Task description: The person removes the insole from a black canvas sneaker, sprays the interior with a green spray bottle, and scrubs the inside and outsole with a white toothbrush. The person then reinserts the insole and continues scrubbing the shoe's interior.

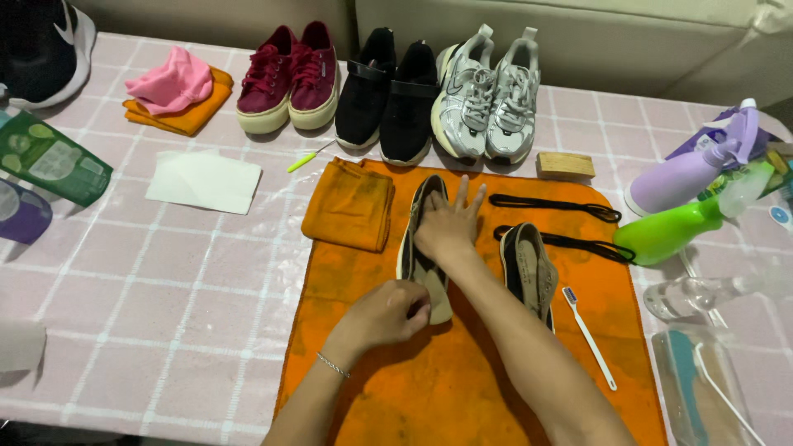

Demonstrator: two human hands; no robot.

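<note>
A black slip-on shoe (423,216) lies on an orange towel (462,372). My right hand (450,227) rests flat over its opening, fingers spread toward the toe. My left hand (384,314) pinches the heel end of a beige insole (438,297) that sticks out of the shoe. The second black shoe (529,268) lies to the right, sole side down, with its beige insole showing. Two black laces (557,205) lie beyond it, and a white toothbrush (588,334) lies beside it.
A folded orange cloth (349,205) lies left of the shoe. Along the back stand maroon sneakers (289,78), black shoes (388,95) and grey-white sneakers (489,95). Purple (690,173) and green (669,231) spray bottles lie at right, a wooden brush (565,164) behind the towel, white paper (204,180) at left.
</note>
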